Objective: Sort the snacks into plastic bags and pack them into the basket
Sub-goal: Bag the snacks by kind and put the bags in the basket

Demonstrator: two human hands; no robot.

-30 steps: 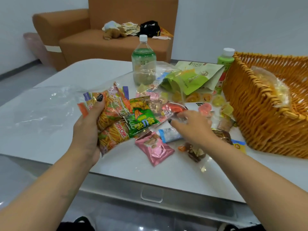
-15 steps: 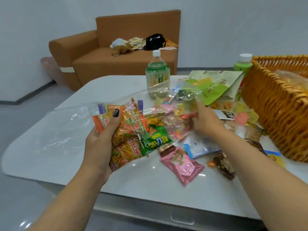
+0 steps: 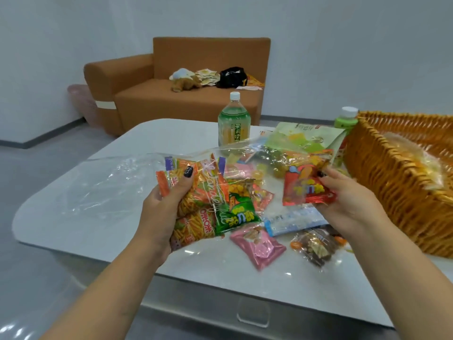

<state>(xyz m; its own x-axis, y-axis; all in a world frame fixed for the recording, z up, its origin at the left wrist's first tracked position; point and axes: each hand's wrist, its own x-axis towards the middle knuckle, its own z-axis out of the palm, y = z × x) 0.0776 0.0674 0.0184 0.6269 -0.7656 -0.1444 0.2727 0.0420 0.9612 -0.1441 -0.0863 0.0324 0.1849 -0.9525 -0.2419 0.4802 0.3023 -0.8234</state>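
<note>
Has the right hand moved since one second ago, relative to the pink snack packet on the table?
Yes. The right hand, now holding a red snack packet, has lifted up and away from the pink snack packet, toward the wicker basket.

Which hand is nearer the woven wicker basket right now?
Right. The right hand, gripping a red snack packet, sits just beside the woven wicker basket; the left hand holds the clear plastic bag of snacks farther away.

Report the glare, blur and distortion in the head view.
Head view: soft, even light; small glare spots on the white table and shine on the clear plastic bag; wide-angle bending of the table edges; the sofa slightly soft; the wicker basket interior washed out.
</note>
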